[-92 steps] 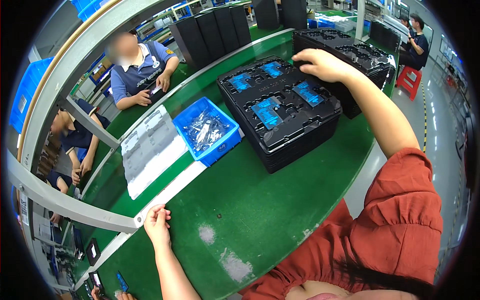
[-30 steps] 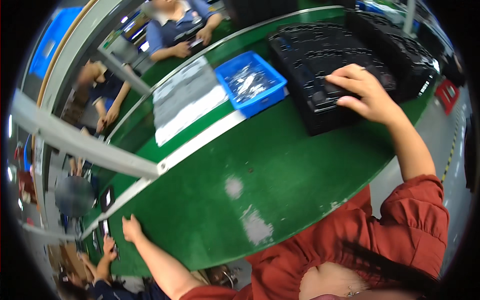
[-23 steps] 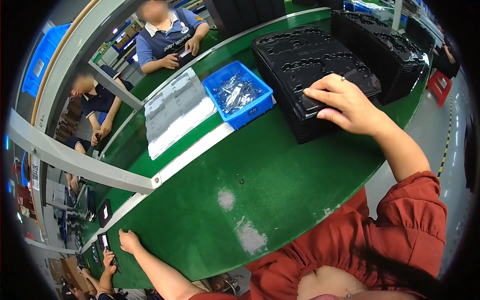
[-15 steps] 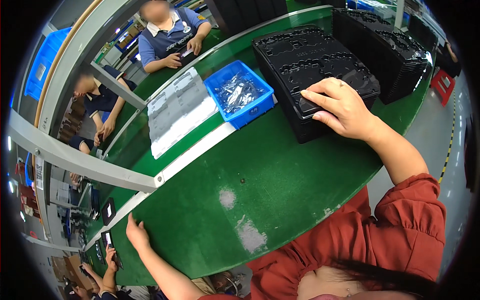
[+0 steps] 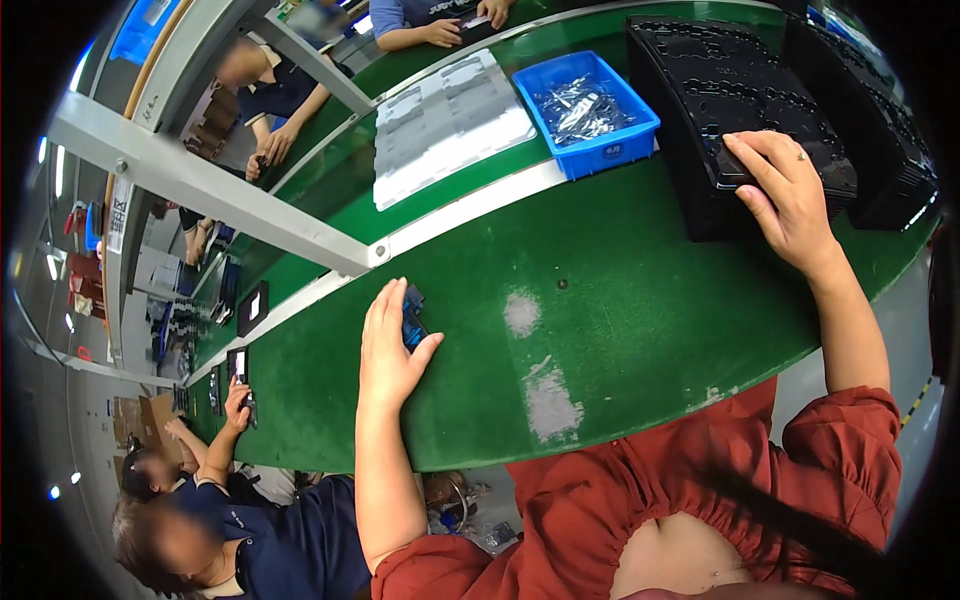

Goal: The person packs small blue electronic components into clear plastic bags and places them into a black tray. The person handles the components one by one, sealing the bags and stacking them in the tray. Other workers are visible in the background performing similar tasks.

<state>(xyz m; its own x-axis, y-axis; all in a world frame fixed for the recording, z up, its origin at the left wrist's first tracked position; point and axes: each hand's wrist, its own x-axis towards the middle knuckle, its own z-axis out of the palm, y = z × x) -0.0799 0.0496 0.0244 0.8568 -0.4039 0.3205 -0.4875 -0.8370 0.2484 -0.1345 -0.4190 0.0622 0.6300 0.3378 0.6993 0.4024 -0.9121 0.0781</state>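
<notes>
Co-worker's hand [image 5: 238, 408] far left of the blue bin [image 5: 590, 160], on a dark handheld device [image 5: 237, 365]; detail too small. Black box [image 5: 253, 308] also left of the bin. Left hand [image 5: 390, 360] on the green bench's [image 5: 640, 330] near side, below and left of the bin: fingers straight and together, thumb spread wide, blue-and-black part [image 5: 412, 318] held in between; exact contact hidden. Changed in the last half second: hand then farther left of the bin with no part visible, now closer to the bin with part in view. Apparent meaning: part mid-handling, well apart from any tray. Pale grey tray [image 5: 450, 120] just left of the bin, lying flat. Small shiny pieces [image 5: 582, 108] inside the bin. Right hand [image 5: 795, 195] right of the bin, as before on near corner of black tray stack [image 5: 735, 75]: fingertips on top tray, thumb at edge, gap narrow; pinching or merely resting, cannot tell. Second black stack [image 5: 870, 110] farther right of the bin.
</notes>
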